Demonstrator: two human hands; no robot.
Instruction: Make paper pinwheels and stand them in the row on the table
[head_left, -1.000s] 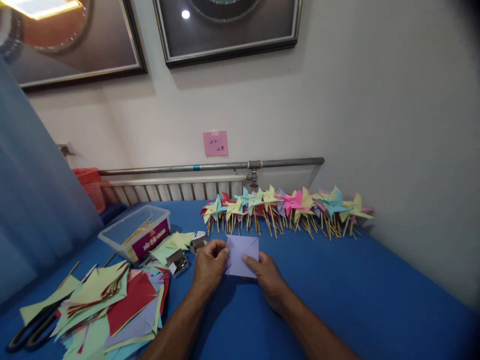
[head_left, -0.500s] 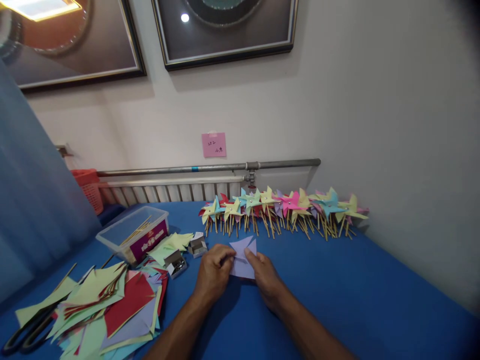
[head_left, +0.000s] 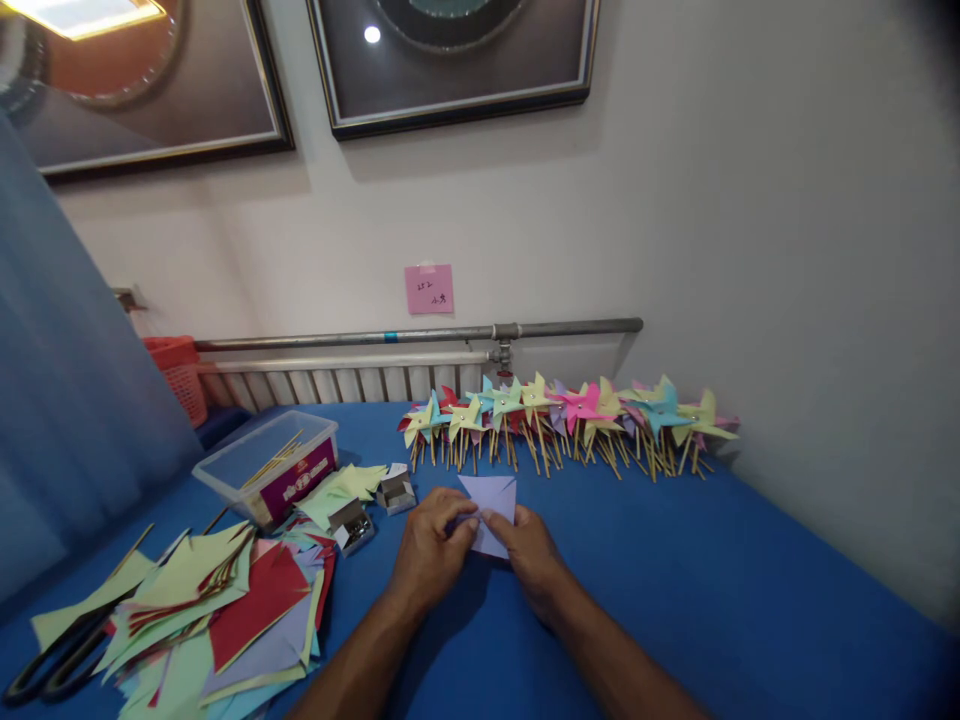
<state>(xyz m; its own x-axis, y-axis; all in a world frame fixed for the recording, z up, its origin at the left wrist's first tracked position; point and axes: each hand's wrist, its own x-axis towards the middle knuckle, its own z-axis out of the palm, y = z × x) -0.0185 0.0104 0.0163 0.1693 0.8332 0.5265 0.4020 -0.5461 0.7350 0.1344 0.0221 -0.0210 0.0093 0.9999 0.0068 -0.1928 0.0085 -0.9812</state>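
Note:
A lavender square of paper (head_left: 493,492) with slits cut in from its corners is held up above the blue tabletop. My left hand (head_left: 435,537) pinches it at its left side, thumb and fingers closed near the middle. On the other side, my right hand (head_left: 531,553) grips the paper with its thumb lying on top. Just left of my left hand sit two small cardboard boxes; the nearer box (head_left: 352,526) has small metal pieces in it, and the farther box (head_left: 395,490) stands with its lid up.
Several finished paper pinwheels (head_left: 577,405) on sticks lie along the wall. Left are a heap of coloured paper (head_left: 262,600), black-handled scissors (head_left: 64,655), and a clear plastic tub (head_left: 217,470) with sticks. A pink basket (head_left: 180,375) stands behind by the radiator (head_left: 352,380).
The paper has flattened: the corner flap that stood up between my hands has gone down. My left hand has moved slightly right, its thumb now nearer my right thumb at the paper's middle.

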